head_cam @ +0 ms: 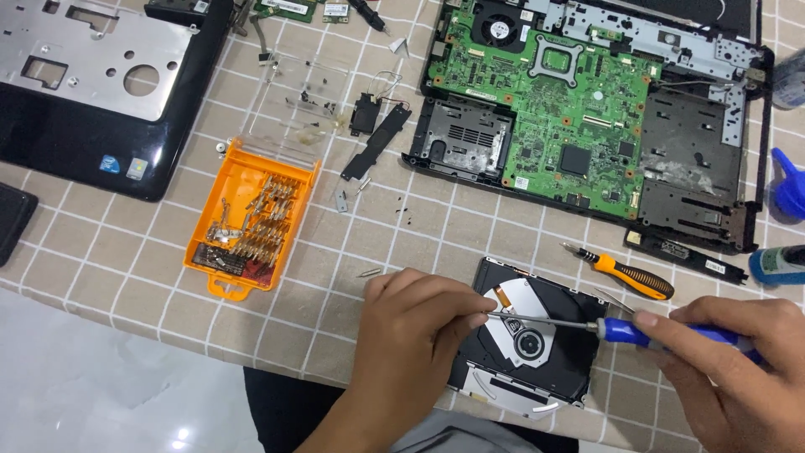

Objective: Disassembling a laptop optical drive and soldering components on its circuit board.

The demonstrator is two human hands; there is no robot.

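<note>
Two hands: both mine, low in view, wrists cut off by the bottom edge.
Left hand (415, 323): fingers bent, resting on the left edge of the drive (528, 348); thumb and forefinger pinch the bare shaft near its tip.
Right hand (734, 369): wrapped round the blue handle of the screwdriver (604, 327); much of the handle is hidden under my fingers, and the hand runs out of frame at right.
Screwdriver tip: down on the drive's pale metal plate, just left of the round hub; the exact spot is hidden by my left fingers.
Drive: black optical unit, lying flat on the checked cloth (503, 243) near the table's front edge, its left side covered by my left hand.
Second screwdriver (625, 275): orange and black, lying just beyond the drive, apart from it.
Bit case (251, 222): orange tray, open, clear lid folded back; bits too small to sort.
Laptop base (587, 117): green board exposed, top cut off by the frame.
Palm rest (92, 84): black and silver, far left, partly out of view.
Bottles (784, 226): blue, at right edge, only partly seen.
Loose bits: small screws and a black bracket (376, 143) between case and laptop; screws barely visible.
</note>
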